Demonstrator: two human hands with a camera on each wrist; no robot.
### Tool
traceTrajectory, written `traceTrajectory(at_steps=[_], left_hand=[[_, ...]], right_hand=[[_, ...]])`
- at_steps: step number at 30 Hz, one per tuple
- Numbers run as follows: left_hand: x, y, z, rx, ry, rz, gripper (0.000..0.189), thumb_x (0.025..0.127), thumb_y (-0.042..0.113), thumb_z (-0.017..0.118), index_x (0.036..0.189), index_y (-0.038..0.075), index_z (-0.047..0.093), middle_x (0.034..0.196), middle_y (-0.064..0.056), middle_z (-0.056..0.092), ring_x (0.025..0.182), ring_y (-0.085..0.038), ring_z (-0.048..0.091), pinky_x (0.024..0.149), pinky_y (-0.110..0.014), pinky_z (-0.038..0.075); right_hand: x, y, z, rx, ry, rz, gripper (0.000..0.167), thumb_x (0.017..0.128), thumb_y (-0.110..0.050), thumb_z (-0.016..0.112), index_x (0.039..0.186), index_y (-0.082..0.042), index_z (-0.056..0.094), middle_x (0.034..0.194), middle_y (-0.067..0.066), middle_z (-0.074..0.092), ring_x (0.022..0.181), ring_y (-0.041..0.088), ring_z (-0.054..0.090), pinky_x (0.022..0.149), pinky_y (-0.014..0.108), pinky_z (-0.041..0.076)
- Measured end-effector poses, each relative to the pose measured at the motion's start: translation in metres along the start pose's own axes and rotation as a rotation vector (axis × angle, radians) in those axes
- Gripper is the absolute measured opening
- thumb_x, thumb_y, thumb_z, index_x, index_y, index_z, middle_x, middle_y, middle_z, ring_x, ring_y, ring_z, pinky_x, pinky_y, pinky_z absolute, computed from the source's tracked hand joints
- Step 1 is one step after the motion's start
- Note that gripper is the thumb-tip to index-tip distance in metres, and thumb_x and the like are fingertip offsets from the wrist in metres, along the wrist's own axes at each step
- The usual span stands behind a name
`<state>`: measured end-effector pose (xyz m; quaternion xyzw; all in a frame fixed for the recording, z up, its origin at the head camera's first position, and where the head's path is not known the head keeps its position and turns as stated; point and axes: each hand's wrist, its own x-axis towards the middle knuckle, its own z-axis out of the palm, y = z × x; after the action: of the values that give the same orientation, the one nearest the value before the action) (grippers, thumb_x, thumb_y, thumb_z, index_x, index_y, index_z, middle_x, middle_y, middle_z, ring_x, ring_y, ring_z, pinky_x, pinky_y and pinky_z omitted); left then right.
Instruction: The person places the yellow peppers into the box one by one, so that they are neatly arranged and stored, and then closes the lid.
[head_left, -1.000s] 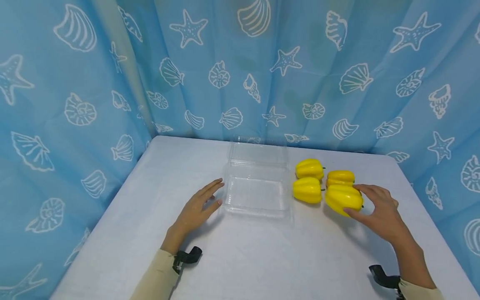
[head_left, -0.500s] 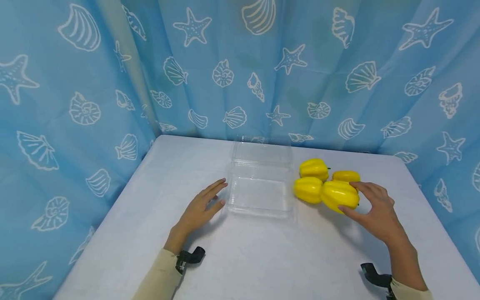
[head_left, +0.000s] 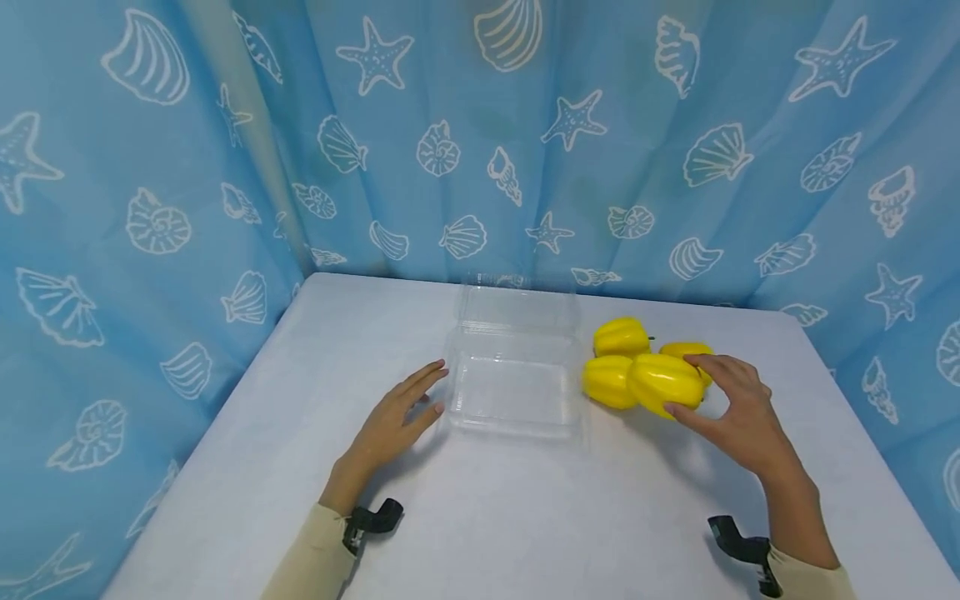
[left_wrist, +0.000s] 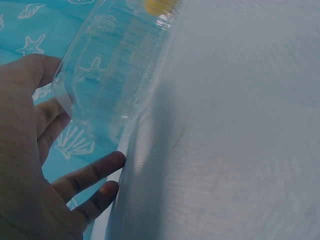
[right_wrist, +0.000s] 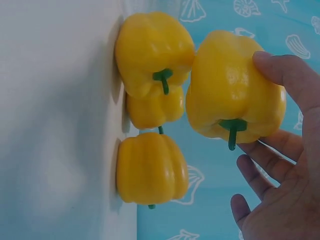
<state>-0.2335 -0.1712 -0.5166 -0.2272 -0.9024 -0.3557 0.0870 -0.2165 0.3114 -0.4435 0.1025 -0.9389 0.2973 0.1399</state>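
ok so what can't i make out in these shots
Head view: much of the rear right pepper, behind the held pepper and right grip.
Right wrist view: some finger ends of that grip, behind the held pepper.
Left wrist view: the far end of the clear container, cut off by the top edge, as is a yellow pepper.

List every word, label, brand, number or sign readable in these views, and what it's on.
None readable in any view.
Clear container: moulded ridges and glare; any faint embossing is too small to tell.
Yellow peppers: no sticker or print on the sides shown.
Black wrist devices: any marking too small to read.
Blue curtain: white shell and starfish drawings only, no lettering.
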Motion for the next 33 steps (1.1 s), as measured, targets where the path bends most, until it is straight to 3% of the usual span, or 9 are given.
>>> traceTrajectory(at_steps=[9, 26, 33], left_hand=[[0.0, -0.003, 0.0, -0.007, -0.006, -0.001, 0.054, 0.103, 0.046, 0.052, 0.154, 0.031, 0.04, 0.16, 0.02, 0.028, 0.111, -0.014, 0.06, 0.1, -0.048, 0.045], [0.0, -0.001, -0.004, -0.034, 0.008, 0.015, 0.054, 0.102, 0.033, 0.058, 0.153, 0.026, 0.043, 0.16, 0.014, 0.031, 0.11, -0.021, 0.062, 0.098, -0.051, 0.045], [-0.003, -0.001, -0.001, -0.016, 0.001, 0.021, 0.054, 0.102, 0.032, 0.058, 0.153, 0.024, 0.043, 0.161, 0.015, 0.03, 0.108, -0.017, 0.061, 0.098, -0.049, 0.046]], right_hand=[[0.001, -0.005, -0.002, 0.01, 0.017, -0.003, 0.071, 0.082, -0.031, 0.084, 0.141, -0.008, 0.053, 0.143, 0.023, 0.046, 0.134, 0.047, 0.027, 0.103, 0.077, 0.013], [0.014, -0.015, 0.009, 0.044, 0.034, -0.019, 0.071, 0.08, -0.03, 0.086, 0.141, -0.01, 0.054, 0.142, 0.019, 0.049, 0.134, 0.044, 0.029, 0.104, 0.074, 0.015], [0.021, -0.028, 0.014, 0.064, 0.017, -0.039, 0.07, 0.08, -0.032, 0.085, 0.14, -0.012, 0.055, 0.141, 0.019, 0.049, 0.133, 0.043, 0.029, 0.103, 0.074, 0.016]])
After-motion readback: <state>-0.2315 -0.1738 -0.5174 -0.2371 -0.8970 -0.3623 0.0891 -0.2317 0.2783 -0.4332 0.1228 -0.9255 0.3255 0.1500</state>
